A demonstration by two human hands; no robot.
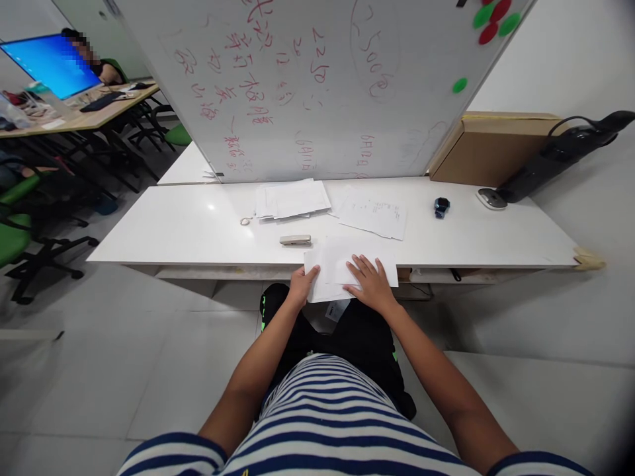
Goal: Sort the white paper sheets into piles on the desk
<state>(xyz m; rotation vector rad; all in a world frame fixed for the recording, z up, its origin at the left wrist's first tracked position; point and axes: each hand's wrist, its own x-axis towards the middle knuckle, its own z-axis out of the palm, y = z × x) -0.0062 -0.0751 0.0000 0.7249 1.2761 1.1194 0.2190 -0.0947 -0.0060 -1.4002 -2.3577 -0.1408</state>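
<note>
White sheets of paper [327,274] lie partly over the front edge of the desk. At their left edge, my left hand [301,287] grips them, thumb on top and fingers hidden below. My right hand [370,281] lies flat on the paper's right side with its fingers spread. Just beyond the sheets is a pale stapler [296,240], untouched. Farther back sits a pile of papers [292,199], and to its right are loose sheets [374,213] with handwriting.
A whiteboard [327,99] with red writing stands along the back of the white desk [183,228]. Toward the right are a dark watch [441,207], a cardboard box [489,149] and a black handheld device [555,158] on a base. A person [109,73] sits behind a monitor at far left.
</note>
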